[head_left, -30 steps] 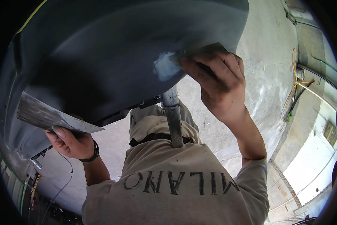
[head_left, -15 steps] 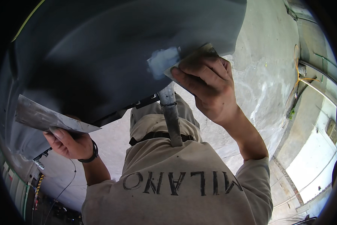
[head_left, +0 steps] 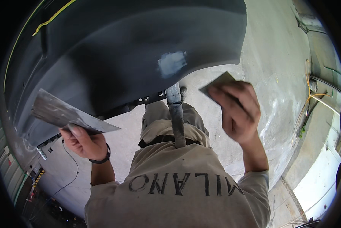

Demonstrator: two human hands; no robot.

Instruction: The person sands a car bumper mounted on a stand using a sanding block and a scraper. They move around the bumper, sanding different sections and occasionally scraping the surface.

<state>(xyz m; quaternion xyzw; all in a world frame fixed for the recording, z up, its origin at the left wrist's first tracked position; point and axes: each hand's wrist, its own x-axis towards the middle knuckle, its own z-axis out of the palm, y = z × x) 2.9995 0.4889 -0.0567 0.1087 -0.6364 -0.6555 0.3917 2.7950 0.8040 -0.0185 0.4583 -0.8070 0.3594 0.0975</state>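
A dark grey car body panel [head_left: 121,57] spreads across the top of the view. Near its lower right edge lies a light blue-grey patch of filler [head_left: 172,64]. My left hand [head_left: 85,143] is closed on the lower edge of a wide metal filler spreader [head_left: 60,111], smeared with grey, in front of the panel's lower left. In my right hand [head_left: 240,110], a smaller flat filler spreader [head_left: 219,83] is pinched, its blade pointing up and left. This hand is off the panel, to the right of and below the patch, and slightly blurred.
A grey metal pole [head_left: 175,121] stands between the panel and my body. Yellow tape [head_left: 52,19] runs along the panel's upper left. Orange cord [head_left: 306,87] and pipes lie by the right wall. A thin dark cable [head_left: 77,167] trails over the concrete floor [head_left: 276,68].
My right hand has drawn its spreader away from the patch, down and to the right. The patch looks flatter and squarer. My left hand and its spreader have shifted slightly right.
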